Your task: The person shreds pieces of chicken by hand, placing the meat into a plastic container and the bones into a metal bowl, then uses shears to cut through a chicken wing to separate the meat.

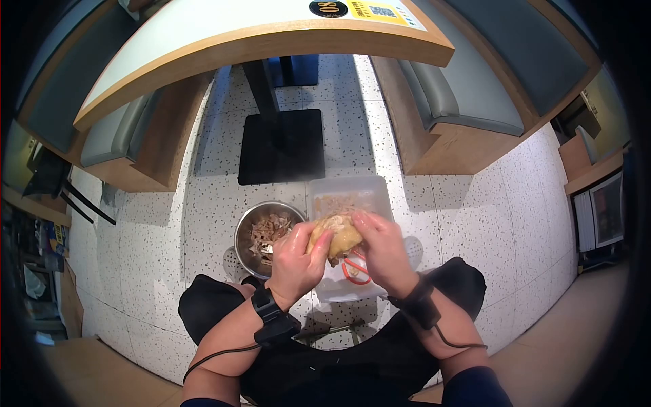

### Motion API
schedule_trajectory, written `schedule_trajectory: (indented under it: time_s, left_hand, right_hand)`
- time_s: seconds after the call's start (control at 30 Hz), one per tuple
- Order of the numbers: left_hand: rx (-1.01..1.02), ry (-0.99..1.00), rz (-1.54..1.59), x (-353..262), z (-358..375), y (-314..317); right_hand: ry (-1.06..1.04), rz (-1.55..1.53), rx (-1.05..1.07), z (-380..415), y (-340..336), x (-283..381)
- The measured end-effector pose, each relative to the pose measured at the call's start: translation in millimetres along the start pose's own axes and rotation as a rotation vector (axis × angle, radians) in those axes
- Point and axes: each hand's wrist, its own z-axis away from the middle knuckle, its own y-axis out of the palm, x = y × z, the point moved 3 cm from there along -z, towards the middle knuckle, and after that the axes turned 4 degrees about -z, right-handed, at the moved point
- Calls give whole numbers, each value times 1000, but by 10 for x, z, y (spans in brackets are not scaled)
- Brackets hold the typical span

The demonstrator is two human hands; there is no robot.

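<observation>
A piece of yellowish cooked meat with skin, seemingly poultry [344, 234], is held up between my two hands. Its left side is gripped by my left hand [298, 259], the thumb pressed on it. My right hand [382, 247] has its fingers closed on the right side. Below is a translucent white plastic tub [382, 191] with pale shreds [337, 202] in it and red-handled scissors [347, 271] near its front. To the left stands a round steel bowl [242, 237] holding brownish bones or scraps [266, 232].
Ahead, a wood-edged table [271, 44] stands on a black square base [281, 152]. Padded benches flank it at left [119, 132] and right [468, 95]. A black chair leg [88, 202] is at far left. My knees frame the tub.
</observation>
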Motion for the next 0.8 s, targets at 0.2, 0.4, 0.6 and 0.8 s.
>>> schedule_trajectory:
  time_s: [0.2, 0.4, 0.6, 0.8]
  left_hand:
    - [11, -25, 39, 23, 28, 5]
    - [28, -54, 77, 17, 34, -3]
    - [79, -95, 153, 16, 65, -26]
    - [145, -326, 333, 180, 29, 78]
  right_hand:
    - [166, -310, 28, -26, -53, -48]
    - [270, -388, 45, -34, -38, 12]
    - [468, -560, 126, -95, -107, -115]
    - [301, -400, 56, -167, -124, -100]
